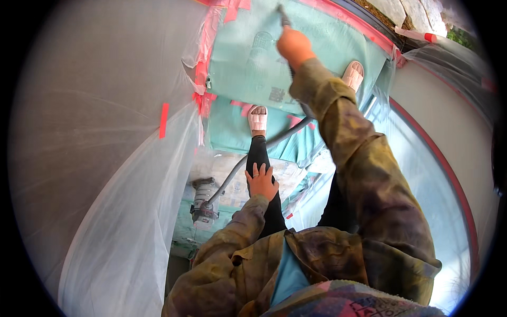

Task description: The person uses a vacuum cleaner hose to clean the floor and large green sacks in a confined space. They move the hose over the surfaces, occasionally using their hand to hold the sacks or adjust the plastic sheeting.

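My right hand (296,47) is stretched far forward, closed around the dark wand of a vacuum hose (284,17). Its tip reaches toward the far part of a green protective sheet (237,63). From under my right sleeve the grey hose (289,133) curves back to a canister vacuum cleaner (205,203) standing at lower left. My left hand (262,182) lies with spread fingers on my black-clad left leg (259,153) and holds nothing. Some faint shoe-like prints mark the green sheet.
My feet are in pink slippers (257,118), one on a lower level, the other slipper (353,75) farther up. Red tape (203,68) edges the sheet. Clear plastic film (142,211) hangs at left; more film (422,174) covers the right side. Stones (422,15) lie beyond the far edge.
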Demonstrator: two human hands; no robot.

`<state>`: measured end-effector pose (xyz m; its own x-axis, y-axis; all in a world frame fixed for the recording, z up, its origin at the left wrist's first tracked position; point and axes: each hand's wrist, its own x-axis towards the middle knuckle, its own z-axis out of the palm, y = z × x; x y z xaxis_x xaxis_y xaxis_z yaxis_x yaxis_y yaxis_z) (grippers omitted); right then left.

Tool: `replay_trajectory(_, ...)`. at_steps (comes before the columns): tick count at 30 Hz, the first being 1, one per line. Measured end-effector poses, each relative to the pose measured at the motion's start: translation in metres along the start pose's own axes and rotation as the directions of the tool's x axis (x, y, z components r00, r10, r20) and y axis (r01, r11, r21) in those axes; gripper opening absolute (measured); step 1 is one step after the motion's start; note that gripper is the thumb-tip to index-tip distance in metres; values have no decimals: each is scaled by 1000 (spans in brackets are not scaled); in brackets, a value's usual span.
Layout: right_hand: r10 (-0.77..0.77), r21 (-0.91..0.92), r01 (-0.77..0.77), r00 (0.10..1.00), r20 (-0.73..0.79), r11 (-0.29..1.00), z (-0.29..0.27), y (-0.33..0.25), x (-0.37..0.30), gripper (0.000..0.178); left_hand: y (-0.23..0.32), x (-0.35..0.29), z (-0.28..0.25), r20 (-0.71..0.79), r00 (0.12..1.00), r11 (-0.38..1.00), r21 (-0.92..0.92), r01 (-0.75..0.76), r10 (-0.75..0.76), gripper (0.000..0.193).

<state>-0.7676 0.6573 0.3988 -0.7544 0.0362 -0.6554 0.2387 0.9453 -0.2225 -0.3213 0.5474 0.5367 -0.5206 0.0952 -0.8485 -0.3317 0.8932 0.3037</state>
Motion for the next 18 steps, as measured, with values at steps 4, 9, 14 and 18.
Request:
replay_trajectory(4, -216, 185, 213, 976, -2, 960, 15, -48, -34, 51, -2, -2, -2, 8, 1000, 1000, -24, 7, -7, 58)
replay_trajectory(9, -255, 333, 224, 966, 51, 916, 17, -15, -45, 57, -9, -2, -11, 1, 1000, 1000, 15, -27, 27, 57)
replay_trajectory(14, 17, 558, -40, 999, 47, 829, 1, 148, -31, 55, -24, 1, -24, -33, 997, 997, 34, -64, 66, 58)
replay_trajectory(18, 345, 476, -278, 937, -59, 834, -14, 290, -62, 57, -24, 5, -39, -10, 989, 988, 30, -150, 151, 57)
